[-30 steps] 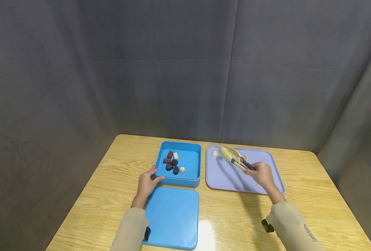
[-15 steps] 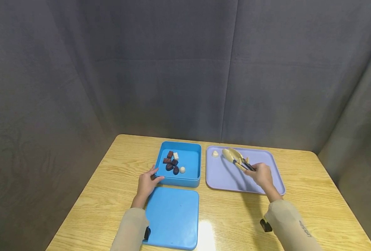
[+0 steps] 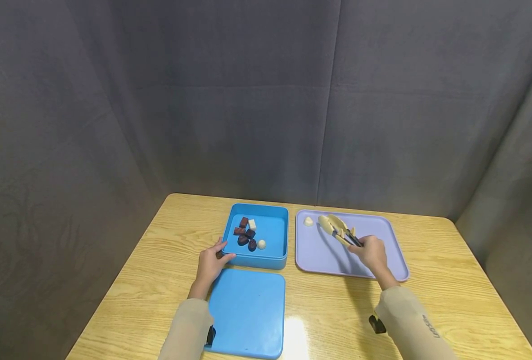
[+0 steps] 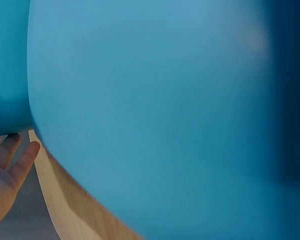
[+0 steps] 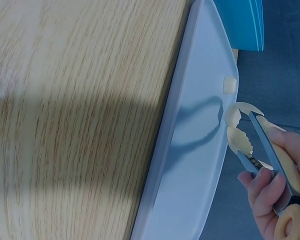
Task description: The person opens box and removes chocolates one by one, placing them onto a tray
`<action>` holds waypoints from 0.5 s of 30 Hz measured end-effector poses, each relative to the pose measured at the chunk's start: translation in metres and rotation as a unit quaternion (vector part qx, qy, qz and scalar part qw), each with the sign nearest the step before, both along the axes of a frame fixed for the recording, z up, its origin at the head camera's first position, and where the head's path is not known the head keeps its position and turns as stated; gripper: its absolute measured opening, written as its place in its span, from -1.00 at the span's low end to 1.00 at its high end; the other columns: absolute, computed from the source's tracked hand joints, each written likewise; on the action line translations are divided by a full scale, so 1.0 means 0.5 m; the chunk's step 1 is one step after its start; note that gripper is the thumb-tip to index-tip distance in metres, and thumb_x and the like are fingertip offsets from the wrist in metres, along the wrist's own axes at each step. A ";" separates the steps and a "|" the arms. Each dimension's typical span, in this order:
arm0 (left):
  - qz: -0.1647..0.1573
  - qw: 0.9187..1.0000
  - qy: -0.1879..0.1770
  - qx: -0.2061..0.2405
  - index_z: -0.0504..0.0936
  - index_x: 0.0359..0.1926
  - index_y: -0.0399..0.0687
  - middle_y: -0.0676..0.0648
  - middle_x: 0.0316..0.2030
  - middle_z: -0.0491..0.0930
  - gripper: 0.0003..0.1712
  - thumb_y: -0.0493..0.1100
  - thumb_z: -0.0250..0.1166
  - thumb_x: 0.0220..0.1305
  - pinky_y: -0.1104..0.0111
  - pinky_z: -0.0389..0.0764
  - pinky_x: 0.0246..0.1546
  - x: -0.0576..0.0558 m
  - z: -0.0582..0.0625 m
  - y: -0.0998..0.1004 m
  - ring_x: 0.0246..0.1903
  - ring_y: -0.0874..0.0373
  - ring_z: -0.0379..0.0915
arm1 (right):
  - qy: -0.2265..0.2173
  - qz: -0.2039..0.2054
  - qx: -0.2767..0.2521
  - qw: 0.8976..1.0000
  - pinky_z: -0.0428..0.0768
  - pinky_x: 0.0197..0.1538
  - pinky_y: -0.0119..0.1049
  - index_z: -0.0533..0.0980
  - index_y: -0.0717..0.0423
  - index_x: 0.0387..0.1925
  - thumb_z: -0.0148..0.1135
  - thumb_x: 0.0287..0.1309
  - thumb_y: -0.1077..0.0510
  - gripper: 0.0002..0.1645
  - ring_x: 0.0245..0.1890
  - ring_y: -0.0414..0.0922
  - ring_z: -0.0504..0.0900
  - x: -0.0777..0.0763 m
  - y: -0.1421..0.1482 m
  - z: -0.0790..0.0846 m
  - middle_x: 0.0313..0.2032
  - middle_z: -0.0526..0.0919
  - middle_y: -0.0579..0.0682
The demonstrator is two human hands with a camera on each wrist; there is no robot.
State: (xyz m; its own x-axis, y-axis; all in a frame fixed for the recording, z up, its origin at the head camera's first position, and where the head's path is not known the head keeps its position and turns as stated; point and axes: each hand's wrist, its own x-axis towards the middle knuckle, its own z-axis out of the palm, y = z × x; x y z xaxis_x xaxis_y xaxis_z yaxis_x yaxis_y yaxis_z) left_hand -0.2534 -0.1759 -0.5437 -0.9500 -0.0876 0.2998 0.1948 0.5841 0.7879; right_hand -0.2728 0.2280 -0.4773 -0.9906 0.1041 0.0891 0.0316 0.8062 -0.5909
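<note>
I see my right hand (image 3: 372, 251) gripping tongs (image 3: 337, 223), purple tray (image 3: 322, 260) below; left hand (image 3: 210, 261), outstretched, touches blue box (image 3: 261, 261), lid (image 3: 249, 312) alongside

Both sleeves (image 3: 184, 325) are beige with a black device (image 3: 377, 324) on each, the right bearing dark lettering (image 3: 430, 326).

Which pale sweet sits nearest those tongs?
The pale sweet on the lilac tray; the pale block and round one in the blue box lie farther off.
</note>
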 end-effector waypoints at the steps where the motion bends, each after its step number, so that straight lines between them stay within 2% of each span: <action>1: -0.001 1.000 0.015 0.000 0.52 -0.01 -0.34 -0.31 0.06 0.36 -0.42 -0.05 0.36 -0.02 0.10 0.40 -0.04 0.000 -0.005 -0.001 0.07 -0.17 0.26 | -0.001 0.000 -0.001 1.000 0.26 -0.70 -0.32 0.55 0.26 -0.68 0.34 -0.19 0.12 -0.75 -0.72 -0.13 0.30 0.000 -0.001 -0.001 -0.77 0.42 -0.08; 4: -0.006 1.000 0.027 0.000 0.52 -0.02 -0.34 -0.32 0.05 0.37 -0.38 0.02 0.34 -0.02 0.09 0.42 -0.06 0.000 -0.008 -0.002 0.06 -0.19 0.27 | -0.003 -0.003 -0.002 1.000 0.27 -0.70 -0.32 0.56 0.27 -0.66 0.34 -0.19 0.11 -0.74 -0.72 -0.13 0.30 -0.002 -0.003 -0.004 -0.76 0.43 -0.08; 7: -0.004 1.000 0.018 0.000 0.52 -0.02 -0.34 -0.32 0.06 0.36 -0.40 -0.02 0.36 -0.02 0.10 0.40 -0.04 -0.002 -0.010 -0.003 0.07 -0.19 0.26 | -0.009 -0.006 -0.003 1.000 0.28 -0.69 -0.32 0.58 0.29 -0.61 0.34 -0.19 0.10 -0.73 -0.71 -0.13 0.31 -0.002 -0.005 -0.007 -0.75 0.44 -0.06; 11: 0.001 1.000 -0.015 -0.009 0.51 -0.01 -0.36 -0.31 0.08 0.34 -0.43 -0.13 0.38 -0.04 0.09 0.35 0.00 -0.003 -0.003 -0.001 0.10 -0.18 0.23 | -0.022 -0.012 -0.005 1.000 0.29 -0.69 -0.32 0.59 0.31 -0.57 0.35 -0.17 0.10 -0.71 -0.69 -0.12 0.32 -0.003 -0.005 -0.010 -0.72 0.46 -0.04; 15: 0.006 0.999 -0.037 -0.019 0.50 0.02 -0.33 -0.26 0.11 0.32 -0.41 -0.10 0.36 -0.03 0.13 0.33 0.04 -0.003 0.000 -0.001 0.12 -0.15 0.21 | -0.026 -0.018 -0.005 0.999 0.28 -0.68 -0.31 0.58 0.30 -0.56 0.35 -0.17 0.09 -0.71 -0.67 -0.11 0.32 -0.004 -0.008 -0.011 -0.70 0.46 -0.03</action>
State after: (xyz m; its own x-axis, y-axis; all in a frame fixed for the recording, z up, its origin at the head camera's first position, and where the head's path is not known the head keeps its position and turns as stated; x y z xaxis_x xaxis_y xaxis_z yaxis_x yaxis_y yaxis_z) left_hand -0.2550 -0.1763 -0.5437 -0.9687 -0.0892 0.2315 0.1292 0.6153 0.7776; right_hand -0.2746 0.2239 -0.4826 -0.9894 0.1403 0.0361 0.0915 0.7984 -0.5952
